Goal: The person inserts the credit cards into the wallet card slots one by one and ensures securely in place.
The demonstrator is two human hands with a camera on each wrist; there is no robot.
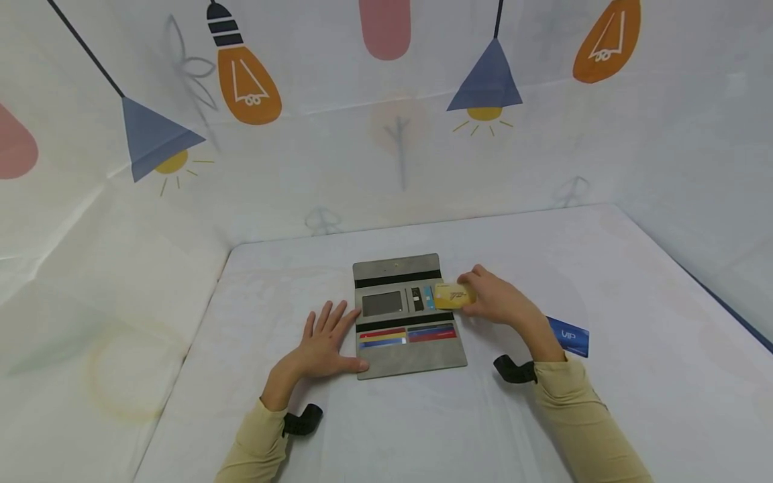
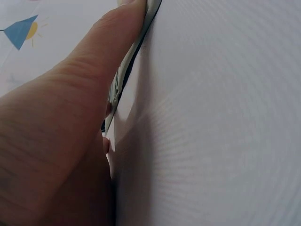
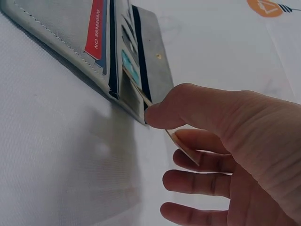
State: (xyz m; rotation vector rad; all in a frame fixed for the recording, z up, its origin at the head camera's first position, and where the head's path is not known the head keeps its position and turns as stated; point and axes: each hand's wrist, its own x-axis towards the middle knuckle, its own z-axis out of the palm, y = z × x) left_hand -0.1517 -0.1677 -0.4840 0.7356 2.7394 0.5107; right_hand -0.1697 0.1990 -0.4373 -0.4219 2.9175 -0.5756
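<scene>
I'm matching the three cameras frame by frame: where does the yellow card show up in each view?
Head: the yellow card sits right of centre, pinched by the right hand at the wallet's right edge.
Left wrist: not in it; only the left hand and the wallet's edge show.
Right wrist: seen edge-on at centre, between thumb and fingers, its far end at a slot.
Shared landmark: the grey wallet, seen in all three.

Wallet point(image 1: 410, 355): grey, black bands
Held card point(image 1: 453, 295): yellow
Table card point(image 1: 570, 337): blue
Backdrop point(image 1: 338, 154): white, lamp prints

White table point(image 1: 634, 282), open grey wallet point(image 1: 417, 359) mid, blue card point(image 1: 574, 337) at rt
</scene>
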